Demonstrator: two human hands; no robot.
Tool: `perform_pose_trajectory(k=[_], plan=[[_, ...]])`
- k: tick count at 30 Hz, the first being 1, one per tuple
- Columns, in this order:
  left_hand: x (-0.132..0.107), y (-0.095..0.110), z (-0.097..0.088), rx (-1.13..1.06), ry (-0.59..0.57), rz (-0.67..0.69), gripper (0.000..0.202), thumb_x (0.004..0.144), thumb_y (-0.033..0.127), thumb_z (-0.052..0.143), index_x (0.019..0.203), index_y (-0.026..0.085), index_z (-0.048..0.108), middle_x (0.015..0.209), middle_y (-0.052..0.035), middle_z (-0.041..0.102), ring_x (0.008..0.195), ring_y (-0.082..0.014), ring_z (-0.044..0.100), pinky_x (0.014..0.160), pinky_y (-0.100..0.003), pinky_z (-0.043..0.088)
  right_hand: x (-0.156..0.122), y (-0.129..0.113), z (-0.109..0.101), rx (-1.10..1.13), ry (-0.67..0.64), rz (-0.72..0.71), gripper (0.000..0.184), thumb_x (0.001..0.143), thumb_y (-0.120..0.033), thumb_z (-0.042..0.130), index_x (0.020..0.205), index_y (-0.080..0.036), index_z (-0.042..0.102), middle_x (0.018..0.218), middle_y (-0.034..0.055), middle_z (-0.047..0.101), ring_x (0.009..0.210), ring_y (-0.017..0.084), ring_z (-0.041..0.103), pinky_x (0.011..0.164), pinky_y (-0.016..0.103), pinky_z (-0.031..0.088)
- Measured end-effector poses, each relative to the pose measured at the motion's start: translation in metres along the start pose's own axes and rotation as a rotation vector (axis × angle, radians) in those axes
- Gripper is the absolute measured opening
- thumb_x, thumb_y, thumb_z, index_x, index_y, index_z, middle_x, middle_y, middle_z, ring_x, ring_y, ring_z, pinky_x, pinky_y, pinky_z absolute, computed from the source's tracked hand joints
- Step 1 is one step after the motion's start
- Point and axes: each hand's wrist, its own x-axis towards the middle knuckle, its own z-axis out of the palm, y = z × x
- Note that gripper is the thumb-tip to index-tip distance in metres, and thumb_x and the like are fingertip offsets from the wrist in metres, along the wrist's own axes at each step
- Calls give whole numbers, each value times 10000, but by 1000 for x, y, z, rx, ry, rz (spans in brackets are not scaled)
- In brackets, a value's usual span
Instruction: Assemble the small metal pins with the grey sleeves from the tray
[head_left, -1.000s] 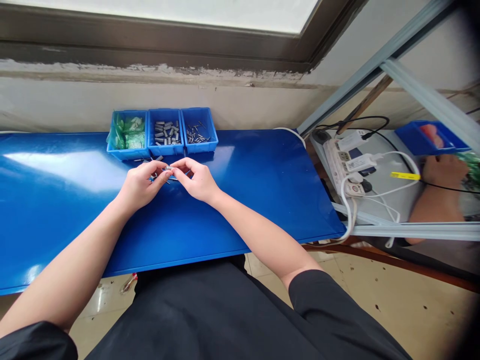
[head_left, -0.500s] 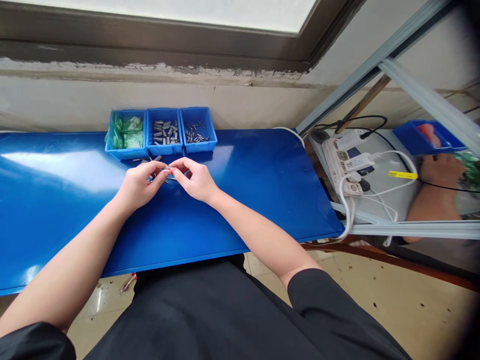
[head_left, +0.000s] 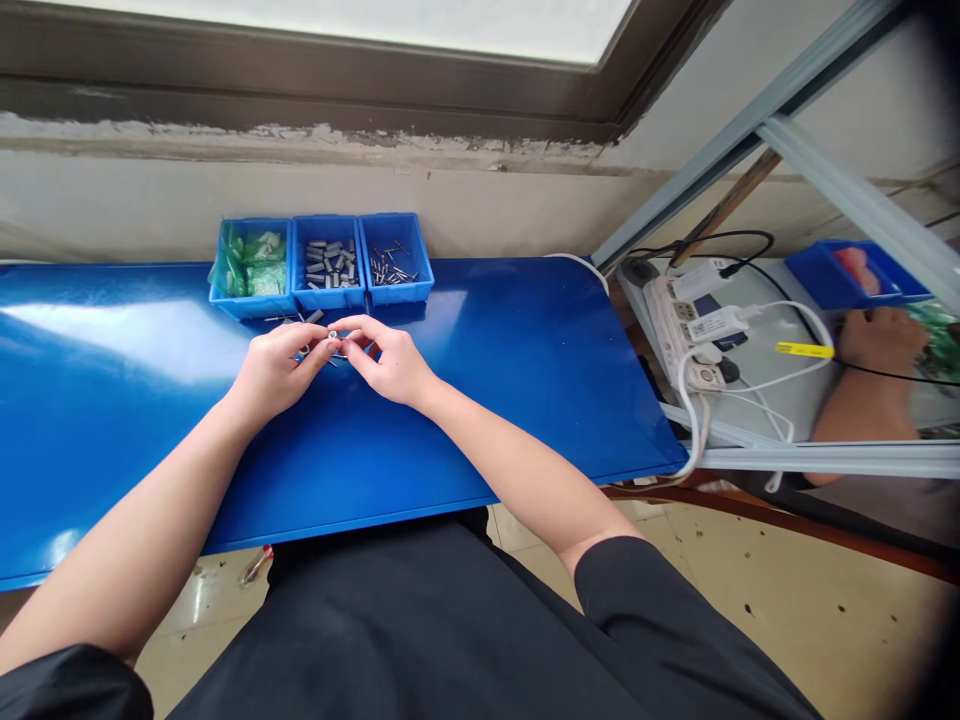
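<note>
My left hand [head_left: 285, 362] pinches a small metal cylinder [head_left: 333, 335] between thumb and fingertips, its round end facing up toward me. From the right, my right hand [head_left: 384, 358] meets it; its thumb and index finger are closed at the same spot, and fingertips hide part of what they grip. A few loose metal parts [head_left: 313, 317] lie on the blue table [head_left: 480, 400] just beyond and under the hands. Behind them the middle blue bin [head_left: 330, 298] holds short grey metal cylinders, and the right blue bin [head_left: 397, 293] holds thin metal pins.
The left blue bin [head_left: 251, 304] contains green plastic bags. Right of the table, a metal frame [head_left: 825, 458] surrounds a power strip [head_left: 684, 312] with plugs and cables. Beyond it are another blue bin [head_left: 817, 275] and a co-worker's hand [head_left: 883, 338]. A wall runs behind the table.
The small metal cylinder between my fingertips has turned, so its round end now shows. Both hands stay in nearly the same place.
</note>
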Motion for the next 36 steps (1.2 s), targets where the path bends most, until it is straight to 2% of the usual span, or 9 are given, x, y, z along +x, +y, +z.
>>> perform_pose_trajectory(k=[8, 18, 23, 29, 36], plan=[[0, -1, 1, 10, -18, -4, 433, 940, 560, 537, 969, 196, 771, 883, -67, 774, 738, -162, 665, 751, -289, 540, 0, 1, 0, 13, 8, -33, 291, 994, -352, 538, 1197, -171, 640, 960, 13, 752, 742, 76, 635, 762, 213, 515], [0, 0, 0, -3, -34, -13, 421, 932, 564, 549, 971, 210, 774, 907, -64, 784, 743, -163, 666, 738, -288, 531, 0, 0, 0, 48, 7, 34, 274, 984, -345, 545, 1179, -181, 646, 963, 9, 760, 729, 78, 627, 752, 223, 513], [0, 0, 2, 9, -33, -14, 410, 932, 549, 552, 1005, 209, 768, 909, -63, 780, 750, -159, 665, 733, -276, 529, 2, 0, 0, 67, 20, 65, 247, 981, -326, 546, 1159, -183, 641, 957, 7, 758, 786, 88, 664, 794, 234, 527], [-1, 0, 4, -2, -30, 18, 395, 915, 499, 592, 1120, 203, 756, 800, -31, 733, 697, -126, 626, 723, -240, 517, 3, 2, 2, 127, 59, 107, 248, 978, -368, 568, 1134, -180, 605, 965, 18, 739, 826, 107, 684, 810, 255, 541], [-1, 1, 4, 4, -39, 0, 397, 912, 500, 589, 1123, 201, 743, 788, -29, 725, 683, -127, 612, 723, -247, 519, 3, 5, 4, 179, 45, 150, 255, 984, -391, 573, 1142, -192, 566, 924, 10, 721, 806, 115, 701, 829, 278, 584]])
